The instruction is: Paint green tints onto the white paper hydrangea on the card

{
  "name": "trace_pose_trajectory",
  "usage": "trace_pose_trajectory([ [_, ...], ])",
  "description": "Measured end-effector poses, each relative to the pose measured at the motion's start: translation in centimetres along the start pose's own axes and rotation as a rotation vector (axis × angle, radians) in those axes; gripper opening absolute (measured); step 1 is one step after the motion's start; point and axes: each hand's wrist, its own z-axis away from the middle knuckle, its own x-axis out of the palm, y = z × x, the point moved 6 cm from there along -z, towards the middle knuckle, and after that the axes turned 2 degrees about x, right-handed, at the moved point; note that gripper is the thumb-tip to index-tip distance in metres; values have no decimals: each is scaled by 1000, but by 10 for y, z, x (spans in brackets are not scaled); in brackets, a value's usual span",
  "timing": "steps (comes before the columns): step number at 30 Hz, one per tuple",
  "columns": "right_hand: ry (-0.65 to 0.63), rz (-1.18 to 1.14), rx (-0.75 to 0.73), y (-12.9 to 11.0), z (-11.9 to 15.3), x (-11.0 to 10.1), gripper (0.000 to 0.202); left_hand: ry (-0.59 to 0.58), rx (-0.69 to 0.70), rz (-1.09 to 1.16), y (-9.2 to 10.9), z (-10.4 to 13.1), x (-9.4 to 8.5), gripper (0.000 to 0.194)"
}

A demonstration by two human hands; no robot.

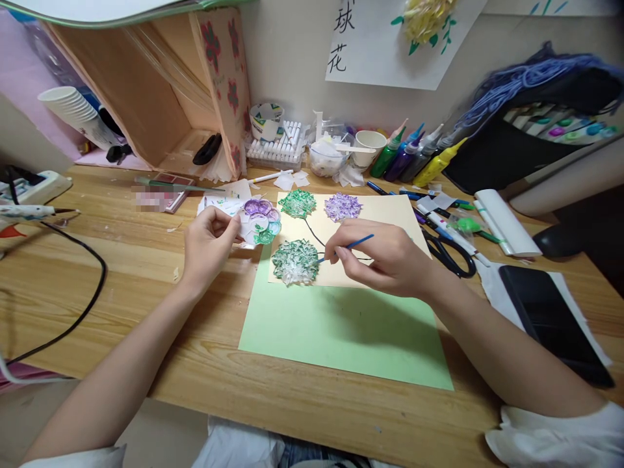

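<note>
My left hand (210, 244) pinches the edge of a flower-shaped paint palette (260, 223), its wells smeared with purple, white and green paint. In my right hand (375, 257) is a thin blue paintbrush (361, 241), its tip near the right edge of a green and white textured flower (296, 262). That flower lies on a cream sheet (341, 278), along with a green flower (298, 203), a purple flower (343, 207) and dark drawn stems. Under the cream sheet is a light green sheet (341, 338). My right hand covers part of the drawing.
Paint bottles (414, 153), a white paper cup (368, 148) and a box of white markers (279, 144) stand along the wall. Black-handled scissors (451, 253), scattered pens and a black phone (550, 318) lie on the right. A black cable (103, 273) curves across the left.
</note>
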Motion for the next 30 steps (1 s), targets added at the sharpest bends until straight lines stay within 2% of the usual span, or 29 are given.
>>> trace_pose_trajectory([
  [8,3,6,-33,-2,0,0,15,3,2,6,-2,0,0,18],
  [14,77,22,3,0,0,-8,18,-4,16,11,-3,0,1,18],
  [20,35,42,-4,2,0,0,15,-4,14,17,-3,0,1,18],
  [26,60,29,44,2,0,-5,18,-2,14,5,-1,0,0,18],
  [30,47,34,13,1,0,-5,16,-5,10,5,-1,1,0,18],
])
